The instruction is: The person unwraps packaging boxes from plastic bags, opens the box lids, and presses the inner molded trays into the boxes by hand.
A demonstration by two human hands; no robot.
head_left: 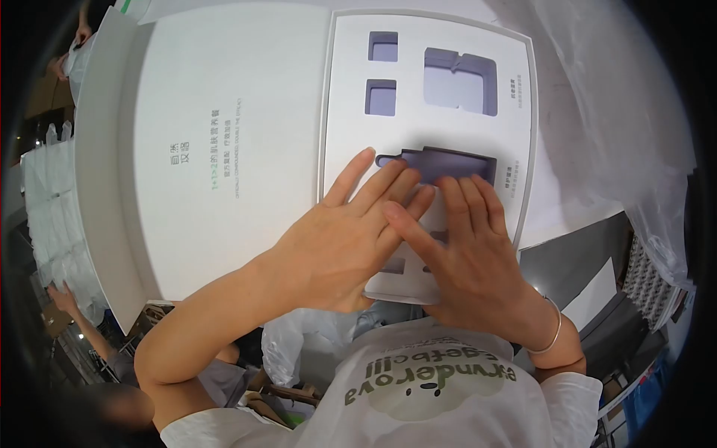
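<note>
A large white gift box lies open like a book, with its printed lid (216, 97) folded out to the left. Its right half carries a white insert (455, 30) with several cut-outs that show a lilac layer underneath. My left hand (340, 235) lies on the insert, palm down and fingers spread, beside the dark-edged middle cut-out (459, 163). Just right of it, my right hand (478, 257) rests with fingers stretched out, their tips at that cut-out's lower edge. My hands meet near the thumbs and cover part of the lower cut-outs. Neither holds anything.
Clear plastic sheeting (620, 112) hangs at the right, near a stack of ridged white trays (653, 280). Plastic-wrapped packs (60, 216) stand at the far left, where another person's hand (63, 299) shows. A plastic bag (295, 343) sits below the box's near edge.
</note>
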